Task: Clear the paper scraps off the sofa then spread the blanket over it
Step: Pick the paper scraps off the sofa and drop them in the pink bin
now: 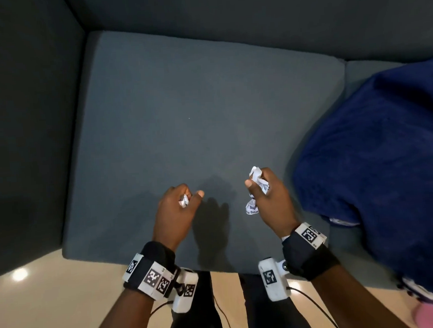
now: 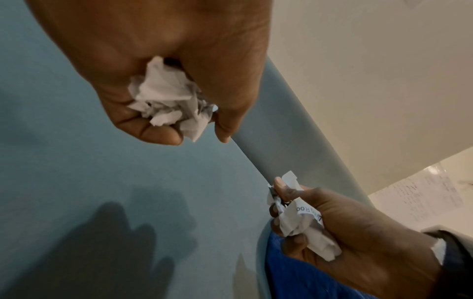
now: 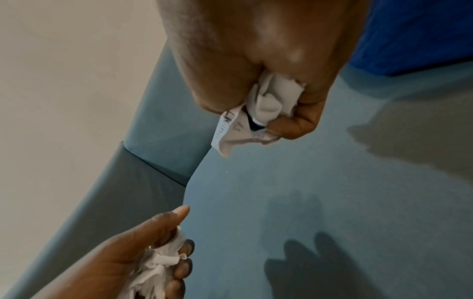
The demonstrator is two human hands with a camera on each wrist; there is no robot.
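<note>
My left hand (image 1: 180, 204) hovers over the front of the grey-blue sofa seat cushion (image 1: 195, 119), fingers curled round crumpled white paper scraps (image 1: 184, 200) (image 2: 169, 99) (image 3: 158, 269). To its right, my right hand (image 1: 265, 193) grips a larger wad of printed paper scraps (image 1: 256, 184) (image 2: 304, 220) (image 3: 258, 113). A dark blue blanket (image 1: 380, 159) lies bunched on the sofa at the right, close beside my right hand. No loose scraps show on the cushion, only a tiny white speck.
The sofa's dark armrest (image 1: 28, 124) rises on the left and its backrest (image 1: 252, 19) runs along the top. Beige floor (image 1: 54, 305) lies in front of the seat. My dark trouser legs (image 1: 194, 314) stand at the sofa's front edge.
</note>
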